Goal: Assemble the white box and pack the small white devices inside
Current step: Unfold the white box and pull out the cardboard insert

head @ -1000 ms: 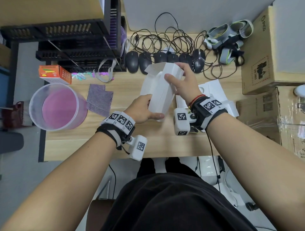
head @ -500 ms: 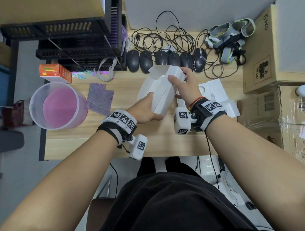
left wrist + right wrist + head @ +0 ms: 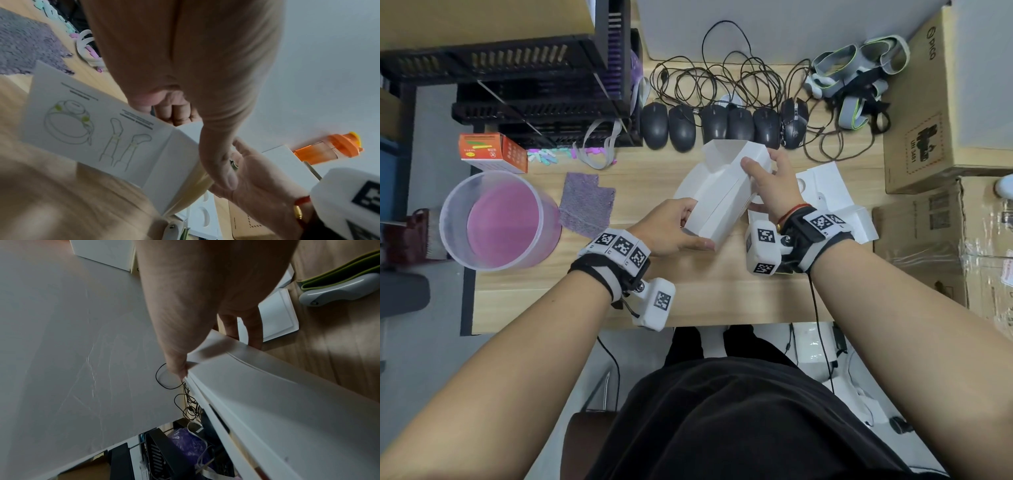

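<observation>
Cardboard, plain white and half-folded, makes up the white box, held just above the middle of the desk with its long axis slanting from the near edge up and away to the right, open mouth facing the row of mice. One flap carries line drawings of a strap and controllers. The left hand grips the near end, thumb along the bottom edge, while the right hand pinches the far corner. Beside it on the right lies a white moulded tray; off to the left stand a purple cloth and a clear tub.
</observation>
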Tool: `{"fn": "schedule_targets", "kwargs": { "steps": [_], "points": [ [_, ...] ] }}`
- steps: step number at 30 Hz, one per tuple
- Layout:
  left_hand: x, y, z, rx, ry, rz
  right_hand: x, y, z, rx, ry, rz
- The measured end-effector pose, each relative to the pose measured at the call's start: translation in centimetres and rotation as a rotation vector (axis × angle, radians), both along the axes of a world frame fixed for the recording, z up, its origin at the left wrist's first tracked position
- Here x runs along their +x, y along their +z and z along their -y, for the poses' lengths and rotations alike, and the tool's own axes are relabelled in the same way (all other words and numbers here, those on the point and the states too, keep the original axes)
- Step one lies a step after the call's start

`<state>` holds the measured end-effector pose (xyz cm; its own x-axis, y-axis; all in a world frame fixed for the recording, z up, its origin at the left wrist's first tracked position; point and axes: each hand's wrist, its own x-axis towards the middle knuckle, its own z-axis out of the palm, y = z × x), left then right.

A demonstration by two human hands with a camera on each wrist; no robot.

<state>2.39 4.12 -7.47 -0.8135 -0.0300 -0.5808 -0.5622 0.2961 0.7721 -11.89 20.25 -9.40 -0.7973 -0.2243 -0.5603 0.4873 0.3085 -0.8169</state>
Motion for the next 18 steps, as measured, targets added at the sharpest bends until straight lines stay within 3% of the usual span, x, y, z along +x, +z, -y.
{"fn": "schedule_targets", "kwargs": {
  "steps": [4, 7, 12, 18],
  "points": [
    [0.2, -0.2, 0.0, 0.110, 0.065, 0.028, -0.1, -0.1, 0.1, 0.005, 0.014, 0.015],
    [0.3, -0.3, 0.0, 0.192, 0.128, 0.042, 0.2, 0.6, 0.1, -0.003, 0.090, 0.125],
    [-0.1, -0.9, 0.4, 0.230, 0.354, 0.004, 2.4, 1.6, 0.9, -0.082, 0.408, 0.350],
    [0.1, -1.0, 1.0, 0.284, 0.294, 0.015, 3.3, 1.1, 1.1, -0.098, 0.460, 0.369]
  ]
}}
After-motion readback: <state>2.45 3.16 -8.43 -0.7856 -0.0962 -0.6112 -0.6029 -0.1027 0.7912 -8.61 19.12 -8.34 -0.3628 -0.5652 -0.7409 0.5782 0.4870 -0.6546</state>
